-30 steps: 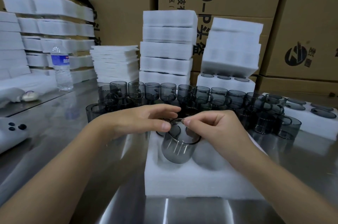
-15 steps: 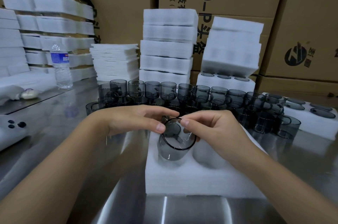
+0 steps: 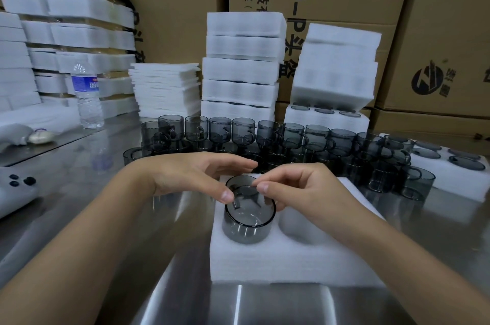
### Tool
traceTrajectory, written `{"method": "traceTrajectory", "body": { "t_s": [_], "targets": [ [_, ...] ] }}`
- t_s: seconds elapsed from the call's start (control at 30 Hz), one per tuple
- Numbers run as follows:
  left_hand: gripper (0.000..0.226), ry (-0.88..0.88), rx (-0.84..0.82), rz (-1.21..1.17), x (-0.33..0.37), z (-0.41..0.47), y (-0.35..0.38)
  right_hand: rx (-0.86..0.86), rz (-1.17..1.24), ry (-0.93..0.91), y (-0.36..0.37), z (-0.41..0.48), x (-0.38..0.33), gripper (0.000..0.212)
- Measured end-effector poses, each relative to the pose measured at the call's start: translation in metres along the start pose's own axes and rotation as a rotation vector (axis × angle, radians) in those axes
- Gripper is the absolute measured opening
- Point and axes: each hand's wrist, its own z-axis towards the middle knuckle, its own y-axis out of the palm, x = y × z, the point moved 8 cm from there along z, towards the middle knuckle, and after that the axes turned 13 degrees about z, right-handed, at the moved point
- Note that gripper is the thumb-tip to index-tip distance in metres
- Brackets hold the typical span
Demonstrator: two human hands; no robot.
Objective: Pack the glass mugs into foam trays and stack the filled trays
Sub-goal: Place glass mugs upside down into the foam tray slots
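Smoky mug stands mouth-up in foam tray, left hand and right hand fingers pinching rim.

Soft overhead indoor light, moderately bright w/ a cool cast; shadows faint & diffuse. Steel table throws white streak glare at the near edge + hazy reflections at left; glass mug rim shows thin highlights. Wide-angle lens bows the cardboard boxes at the far corners; pic slightly soft overall.
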Motion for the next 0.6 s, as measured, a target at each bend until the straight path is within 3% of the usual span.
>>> {"method": "traceTrajectory", "body": {
  "t_s": [0.4, 0.6],
  "targets": [
    [0.073, -0.010, -0.021, 0.050, 0.0028, 0.0001, 0.0025, 0.042, -0.144, 0.028, -0.0026, -0.0013, 0.0025, 0.008],
    [0.048, -0.061, -0.052, 0.084, 0.0028, -0.0007, 0.0045, 0.015, -0.271, 0.023, -0.0003, 0.0001, 0.0040, 0.012]
  ]
}}
